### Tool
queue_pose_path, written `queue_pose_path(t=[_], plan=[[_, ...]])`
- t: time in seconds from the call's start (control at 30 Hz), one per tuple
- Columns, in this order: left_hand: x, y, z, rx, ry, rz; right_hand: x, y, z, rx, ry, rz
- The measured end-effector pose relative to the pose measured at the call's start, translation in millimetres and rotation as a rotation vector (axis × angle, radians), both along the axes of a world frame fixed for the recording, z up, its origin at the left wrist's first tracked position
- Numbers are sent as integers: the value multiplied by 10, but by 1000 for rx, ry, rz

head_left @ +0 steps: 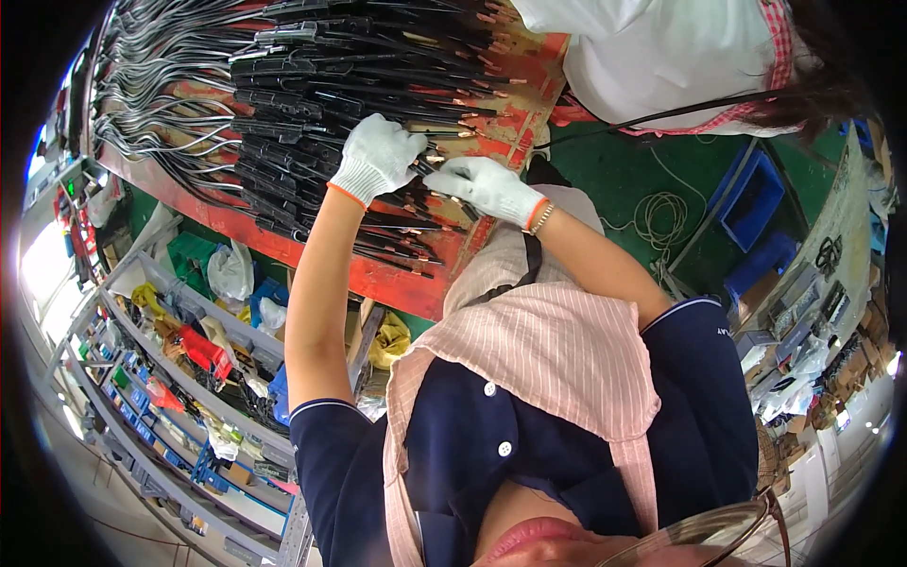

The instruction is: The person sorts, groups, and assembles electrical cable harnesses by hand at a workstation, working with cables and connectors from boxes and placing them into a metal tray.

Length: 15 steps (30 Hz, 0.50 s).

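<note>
Black cables (283, 94) lie in a dense, layered spread across the upper left and top centre of the frame, on a red worktable (397, 288). Just above the frame's centre, the gloved left hand (380, 156) is over the cables with its fingers partly curled; the gloved right hand (484, 187), just beside it, has thumb and fingers drawn nearly together at the copper-coloured ends (467, 131). Whether either grips a cable cannot be told. A bracelet (540, 218) circles the right wrist.
</note>
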<state>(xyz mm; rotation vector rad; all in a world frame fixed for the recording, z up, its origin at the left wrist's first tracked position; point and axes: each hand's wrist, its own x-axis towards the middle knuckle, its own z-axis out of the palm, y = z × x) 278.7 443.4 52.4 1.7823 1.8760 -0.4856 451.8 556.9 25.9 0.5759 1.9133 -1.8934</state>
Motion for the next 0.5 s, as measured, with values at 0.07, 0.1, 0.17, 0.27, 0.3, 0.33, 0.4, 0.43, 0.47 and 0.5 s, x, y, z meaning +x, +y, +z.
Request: queue_pose_path(t=[0.07,0.1,0.17,0.27,0.3,0.33,0.4,0.43,0.47,0.5], plan=[[-19,35,-19,9,16,2,121,109,106,-215,-104,1],[-33,59,-7,17,32,-1,171,149,194,-212,-106,4],[-28,50,32,21,8,-8,273,180,358,-354,-205,-160],[-34,34,25,38,-22,-27,371,159,400,-493,-177,-240],[-34,48,21,30,-23,12,426,171,394,-539,-125,-257],[-40,59,18,21,-24,52,571,208,343,-588,-92,-285],[-43,86,24,8,-2,51,754,328,309,-572,-158,-341],[-30,91,31,-6,21,47,807,341,305,-554,-223,-398],[-14,116,47,-35,20,61,689,337,439,-536,-263,-390],[-16,119,45,-33,20,55,591,282,425,-535,-261,-396]])
